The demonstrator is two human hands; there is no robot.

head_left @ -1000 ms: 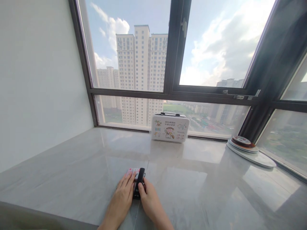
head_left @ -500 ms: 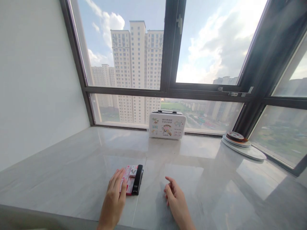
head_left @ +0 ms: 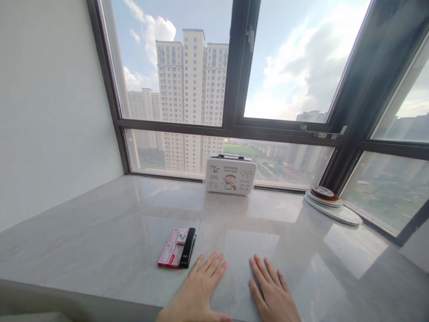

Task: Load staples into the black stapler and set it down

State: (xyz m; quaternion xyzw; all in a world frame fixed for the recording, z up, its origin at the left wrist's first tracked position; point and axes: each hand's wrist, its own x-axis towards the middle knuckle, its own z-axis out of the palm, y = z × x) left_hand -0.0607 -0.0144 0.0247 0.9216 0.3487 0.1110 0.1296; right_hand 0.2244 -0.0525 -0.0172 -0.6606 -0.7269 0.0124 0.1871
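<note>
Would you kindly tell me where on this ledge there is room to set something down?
The ledge is bare from the pink boxes leftward to the wall, between the case and the right hand, and to that hand's right, in front of the plates. It is crowded where the left hand lies close to the stapler.

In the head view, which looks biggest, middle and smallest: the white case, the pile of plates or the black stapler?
1. White case
2. Pile of plates: wider, but covers less
3. Black stapler, though it's nearer
</note>
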